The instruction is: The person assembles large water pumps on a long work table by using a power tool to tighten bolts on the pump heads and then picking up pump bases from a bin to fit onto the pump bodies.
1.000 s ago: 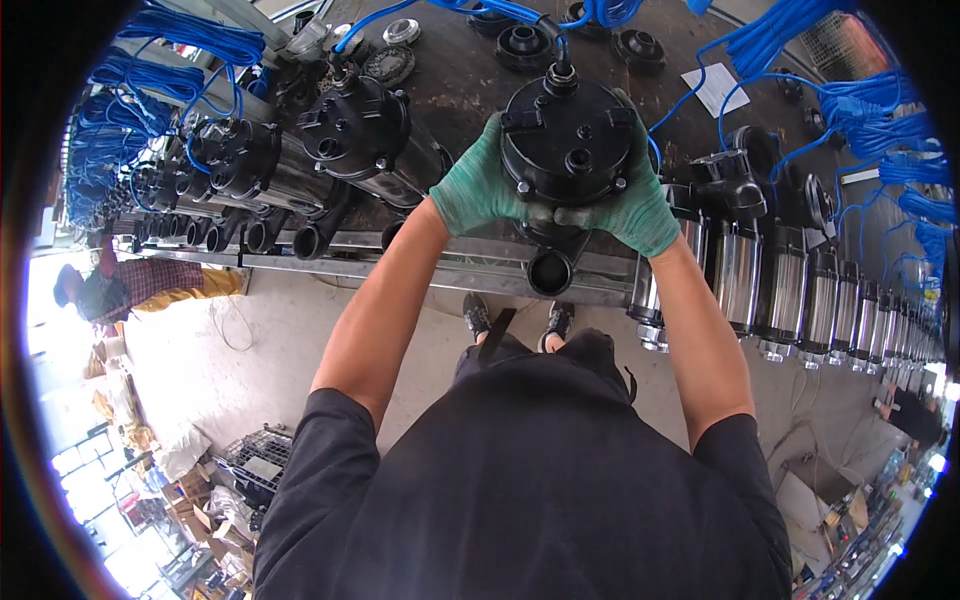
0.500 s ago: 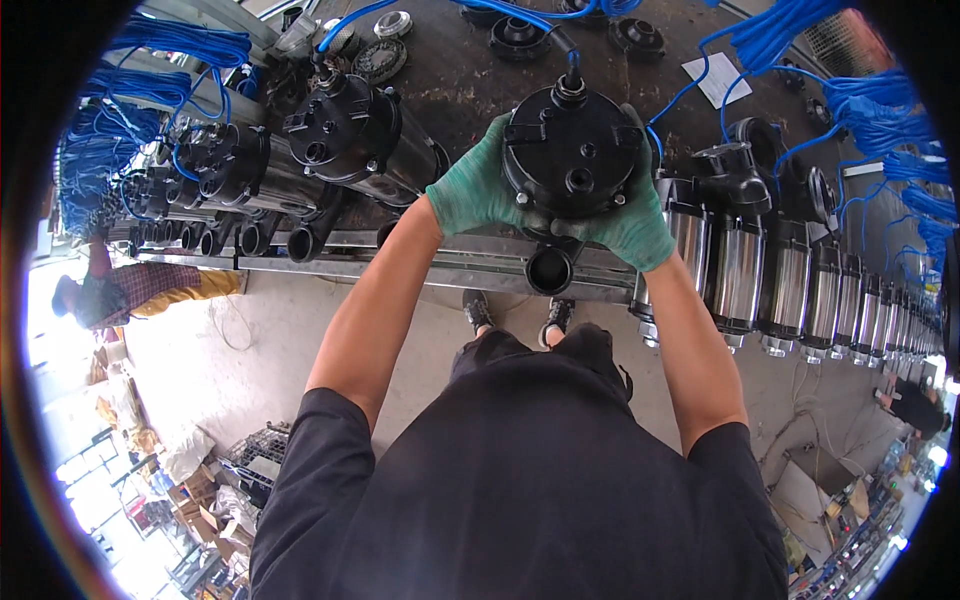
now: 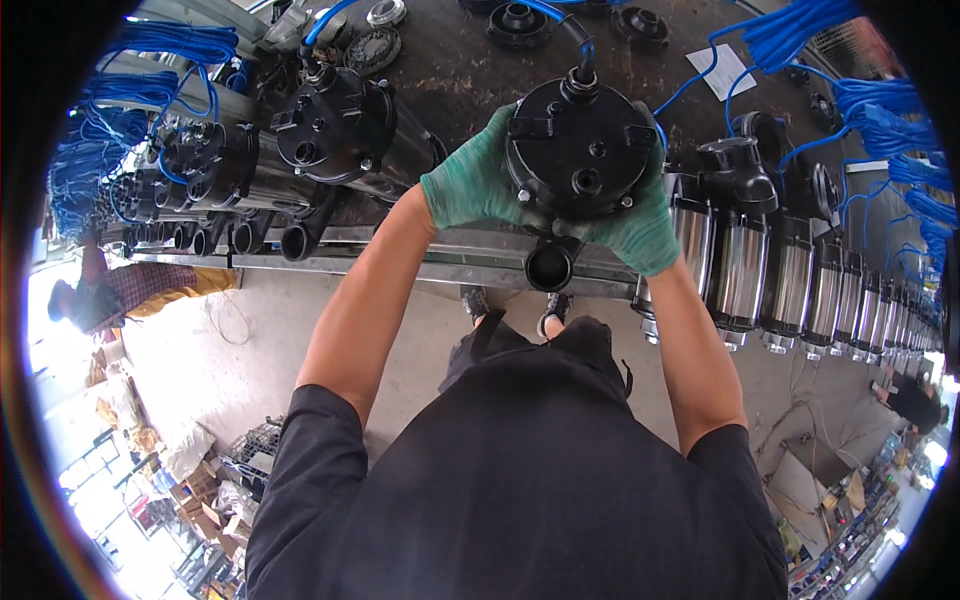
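Observation:
Between my gloved hands stands a submersible pump (image 3: 577, 150), seen from above, with a round black top and a blue cable rising from its fitting. My left hand (image 3: 478, 178), in a green glove, is wrapped round its left side. Around the right side curls my right hand (image 3: 643, 225), gloved alike. Both sets of fingertips are partly hidden by the pump's top. Below it a black outlet pipe (image 3: 549, 265) opens toward me. Another pump (image 3: 335, 125) with a black top and shiny steel body stands to the left, apart from my left hand.
Rows of steel-bodied pumps (image 3: 742, 270) line the bench on both sides. Coils of blue cable (image 3: 800, 30) hang at upper left and right. Black round parts (image 3: 518, 22) and a white paper (image 3: 722, 72) lie on the dark bench top (image 3: 450, 70). Other people (image 3: 130, 290) are at far left and right.
The held pump appears slightly larger and a little further right, with both hands still around it. The left-hand pumps and cables sit slightly further left in the picture.

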{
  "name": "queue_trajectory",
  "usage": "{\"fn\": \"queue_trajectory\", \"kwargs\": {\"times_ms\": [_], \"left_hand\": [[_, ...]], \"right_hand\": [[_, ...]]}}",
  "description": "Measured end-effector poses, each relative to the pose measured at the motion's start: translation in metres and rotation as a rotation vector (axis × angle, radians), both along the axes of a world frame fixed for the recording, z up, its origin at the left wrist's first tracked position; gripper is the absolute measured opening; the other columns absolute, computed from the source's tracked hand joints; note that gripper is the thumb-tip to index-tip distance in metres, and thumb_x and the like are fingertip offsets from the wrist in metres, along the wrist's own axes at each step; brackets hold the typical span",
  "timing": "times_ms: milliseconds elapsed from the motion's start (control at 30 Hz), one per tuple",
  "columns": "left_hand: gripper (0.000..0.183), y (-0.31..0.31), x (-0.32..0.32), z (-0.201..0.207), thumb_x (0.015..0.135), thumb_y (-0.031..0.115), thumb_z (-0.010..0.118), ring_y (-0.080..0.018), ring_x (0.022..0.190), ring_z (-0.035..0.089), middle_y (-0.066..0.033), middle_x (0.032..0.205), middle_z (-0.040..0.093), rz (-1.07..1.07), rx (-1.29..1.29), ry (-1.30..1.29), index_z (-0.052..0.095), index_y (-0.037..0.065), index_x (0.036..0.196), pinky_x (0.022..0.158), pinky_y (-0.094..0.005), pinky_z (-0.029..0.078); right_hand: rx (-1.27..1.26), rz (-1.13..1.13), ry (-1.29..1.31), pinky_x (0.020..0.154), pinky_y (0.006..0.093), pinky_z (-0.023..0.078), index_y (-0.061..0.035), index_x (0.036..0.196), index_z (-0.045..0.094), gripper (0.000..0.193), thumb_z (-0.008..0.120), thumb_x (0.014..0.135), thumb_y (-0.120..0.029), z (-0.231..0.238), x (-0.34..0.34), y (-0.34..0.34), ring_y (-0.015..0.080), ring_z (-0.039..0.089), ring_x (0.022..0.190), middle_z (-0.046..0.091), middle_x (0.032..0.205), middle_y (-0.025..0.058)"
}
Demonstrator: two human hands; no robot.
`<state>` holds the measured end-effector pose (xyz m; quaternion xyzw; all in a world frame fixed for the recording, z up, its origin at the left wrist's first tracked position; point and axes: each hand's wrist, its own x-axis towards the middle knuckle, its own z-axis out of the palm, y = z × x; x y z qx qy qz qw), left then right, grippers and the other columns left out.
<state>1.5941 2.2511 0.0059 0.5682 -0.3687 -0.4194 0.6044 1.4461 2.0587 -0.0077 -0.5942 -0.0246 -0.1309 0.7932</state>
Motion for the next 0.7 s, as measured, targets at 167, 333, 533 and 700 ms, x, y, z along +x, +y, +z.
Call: {"fn": "queue_trajectory", "kwargs": {"times_ms": [167,333,533,700], "left_hand": [[0.125,0.001,-0.001,-0.007,0.058,0.028,0.100,-0.0217,0.146,0.040,0.0002,0.154,0.048,-0.037,-0.041,0.103,0.028,0.017,0.159,0.130,-0.0460,0.019],[0.119,-0.002,0.004,0.005,0.061,0.029,0.099,-0.0217,0.147,0.037,0.0012,0.155,0.047,-0.084,-0.004,0.144,0.032,0.018,0.158,0.130,-0.0475,0.018],[0.129,0.002,0.004,0.003,0.057,0.022,0.101,-0.0224,0.148,0.036,0.0000,0.155,0.047,-0.019,-0.012,0.020,0.025,0.018,0.161,0.130,-0.0440,0.021],[0.119,0.002,0.004,-0.005,0.060,0.028,0.098,-0.0239,0.149,0.035,-0.0007,0.157,0.046,-0.070,0.021,0.307,0.032,0.019,0.159,0.130,-0.0472,0.017]], "right_hand": [[-0.038,0.003,-0.010,0.116,0.0530,0.047,-0.0349,0.163,0.012,0.141,0.098,0.056,-0.006,0.006,-0.002,0.002,0.0276,0.045,0.143,0.036,0.161,0.0058],[0.128,0.043,0.051,0.116,0.0535,0.047,-0.0351,0.163,0.013,0.141,0.097,0.055,-0.004,0.020,-0.003,0.008,0.0265,0.044,0.144,0.036,0.161,0.0056],[-0.152,-0.025,-0.046,0.119,0.0533,0.044,-0.0341,0.163,0.012,0.139,0.099,0.057,-0.012,0.009,-0.003,0.003,0.0261,0.045,0.143,0.035,0.161,0.0054],[0.157,0.001,0.045,0.120,0.0496,0.042,-0.0260,0.162,0.011,0.138,0.100,0.058,-0.019,-0.001,-0.001,0.009,0.0256,0.046,0.141,0.035,0.159,0.0079]]}}
